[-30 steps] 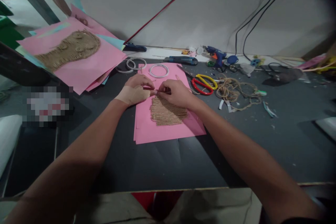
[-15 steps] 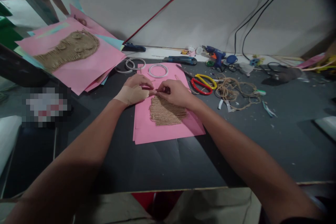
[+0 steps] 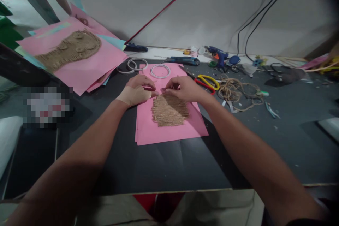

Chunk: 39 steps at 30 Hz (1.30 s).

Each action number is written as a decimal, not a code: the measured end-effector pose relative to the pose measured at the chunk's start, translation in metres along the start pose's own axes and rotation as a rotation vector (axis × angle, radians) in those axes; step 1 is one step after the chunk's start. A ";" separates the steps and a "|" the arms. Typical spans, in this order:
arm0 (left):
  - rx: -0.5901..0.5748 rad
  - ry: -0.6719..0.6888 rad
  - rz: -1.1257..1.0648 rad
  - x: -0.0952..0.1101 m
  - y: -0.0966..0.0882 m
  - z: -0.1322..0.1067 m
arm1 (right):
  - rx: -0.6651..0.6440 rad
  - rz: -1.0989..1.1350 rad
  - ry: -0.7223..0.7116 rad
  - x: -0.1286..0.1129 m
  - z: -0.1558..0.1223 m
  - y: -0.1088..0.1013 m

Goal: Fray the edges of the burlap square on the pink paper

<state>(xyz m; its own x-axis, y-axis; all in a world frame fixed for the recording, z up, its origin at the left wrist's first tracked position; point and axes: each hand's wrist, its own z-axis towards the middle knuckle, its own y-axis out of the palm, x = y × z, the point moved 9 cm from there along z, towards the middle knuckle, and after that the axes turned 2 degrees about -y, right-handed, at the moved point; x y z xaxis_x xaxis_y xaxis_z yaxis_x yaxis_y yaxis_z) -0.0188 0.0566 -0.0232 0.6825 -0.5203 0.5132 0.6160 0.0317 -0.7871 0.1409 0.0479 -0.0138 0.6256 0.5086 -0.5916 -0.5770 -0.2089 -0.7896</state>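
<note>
A pink paper sheet (image 3: 169, 132) lies on the dark table in front of me, with a patch of jute twine rows (image 3: 169, 110) stuck on it. My left hand (image 3: 137, 90), with a beige bandage at the wrist, rests at the patch's upper left, fingers pinched on the twine's end. My right hand (image 3: 184, 88) is curled over the patch's top edge, fingertips pressing a twine strand there. What lies under the fingers is hidden.
White tape rings (image 3: 160, 71) lie beyond the hands. Red and yellow scissors (image 3: 208, 83) and loose jute twine (image 3: 238, 91) are to the right, with glue guns (image 3: 218, 55) and cables behind. A pink stack with a finished twine shape (image 3: 70, 49) sits at left; another person's hand (image 3: 83, 20) touches it.
My right hand has slid to the right and slightly up along the top edge of the twine patch. My left hand has stayed put.
</note>
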 end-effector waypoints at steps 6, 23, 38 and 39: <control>-0.015 0.006 -0.005 0.000 0.001 0.000 | -0.133 0.065 0.035 0.009 -0.005 -0.007; -0.005 -0.012 -0.039 0.000 -0.001 -0.001 | -0.169 0.144 0.043 0.014 -0.009 -0.009; -0.003 -0.005 -0.033 -0.002 0.000 0.000 | -0.145 -0.010 0.097 0.015 -0.006 -0.005; 0.000 -0.007 -0.036 -0.002 0.000 -0.001 | -0.135 -0.009 0.106 0.016 -0.006 -0.005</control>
<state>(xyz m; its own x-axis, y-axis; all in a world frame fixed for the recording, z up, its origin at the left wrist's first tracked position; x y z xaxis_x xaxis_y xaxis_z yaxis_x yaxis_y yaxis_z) -0.0204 0.0571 -0.0243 0.6632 -0.5147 0.5434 0.6399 0.0132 -0.7684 0.1572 0.0519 -0.0201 0.6866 0.4211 -0.5926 -0.4996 -0.3189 -0.8054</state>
